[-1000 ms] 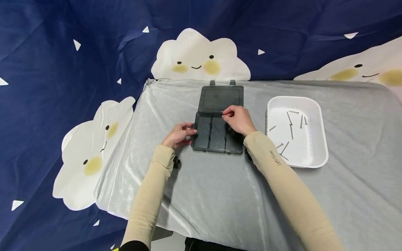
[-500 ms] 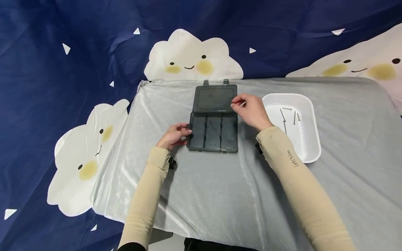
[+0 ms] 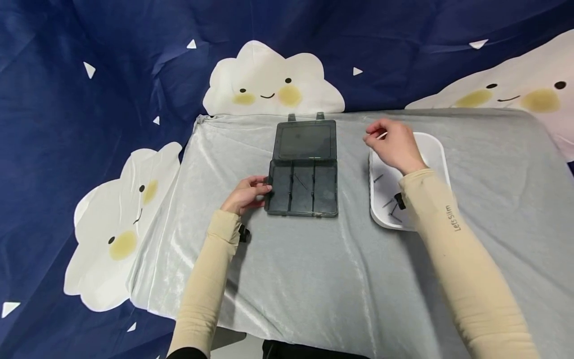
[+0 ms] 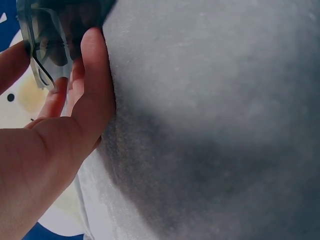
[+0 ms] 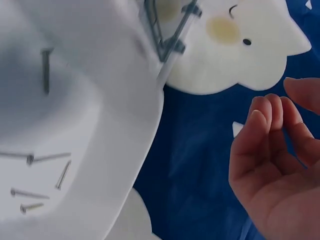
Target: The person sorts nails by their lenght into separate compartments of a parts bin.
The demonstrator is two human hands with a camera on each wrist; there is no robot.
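Storage box (image 3: pixel 296 214), dark, see-through, three compartments: on the grey cloth-covered counter (image 3: pixel 309 279), lid (image 3: pixel 305 140) laid back behind it. One thin screw (image 3: pixel 301 181): slantwise in the middle compartment. White tray (image 3: pixel 429 142): to the right of the box, well apart from it; several loose screws (image 5: pixel 31 194) scattered on its floor, some touching. Left hand (image 3: pixel 244 194): fingers clamped on the box's left side, a fitting brace, best kept light enough not to tip it. Right hand (image 3: pixel 394 147): raised over the tray's far left part, thumb and fingers slightly apart, nothing visible between them. Step in hand, by judgement: picking up a screw. Recommended practice: choose one lying alone, since crossed pieces may drag each other; lower the fingers straight to the tray floor; pinch the shank just beneath the head with thumb and index; lift steeply to clear the rim. Likely fault: a thin shank rolling or slipping under a hasty pinch.
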